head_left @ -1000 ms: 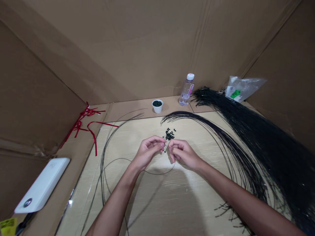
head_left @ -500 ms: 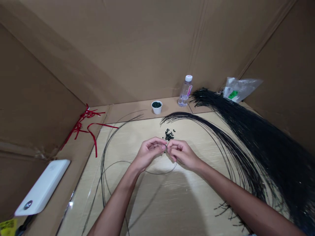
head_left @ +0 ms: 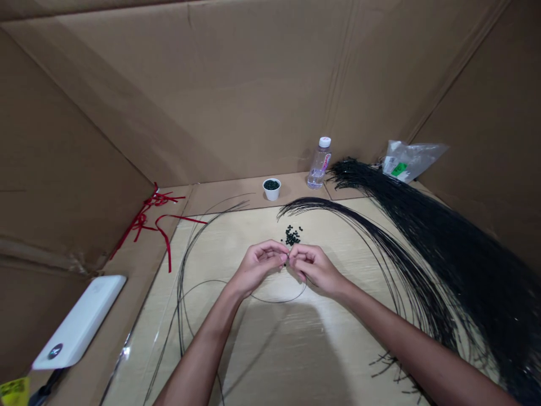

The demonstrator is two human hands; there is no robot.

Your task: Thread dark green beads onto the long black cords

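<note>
My left hand (head_left: 262, 264) and my right hand (head_left: 316, 268) meet over the middle of the board, fingertips nearly touching. Both are closed in a pinch on a thin dark strand (head_left: 276, 302), which loops below the hands and runs off to the left. What sits right between the fingertips is too small to make out. Just beyond the fingers lies a small heap of dark beads (head_left: 291, 235). A white cup (head_left: 272, 193) filled with similar dark green beads stands farther back.
Loose dark strands (head_left: 181, 282) curve along the left; a bundle of strands (head_left: 372, 225) and a thicker black bundle (head_left: 448, 237) lie right. Behind stand a bottle (head_left: 319, 164) and a plastic bag (head_left: 409, 160). Red ribbon (head_left: 168, 242) and a white power bank (head_left: 80, 322) are left.
The whole view has shifted slightly, so everything sits a little lower. Both hands keep nearly the same pinch on the strand, with their fingertips close together.
</note>
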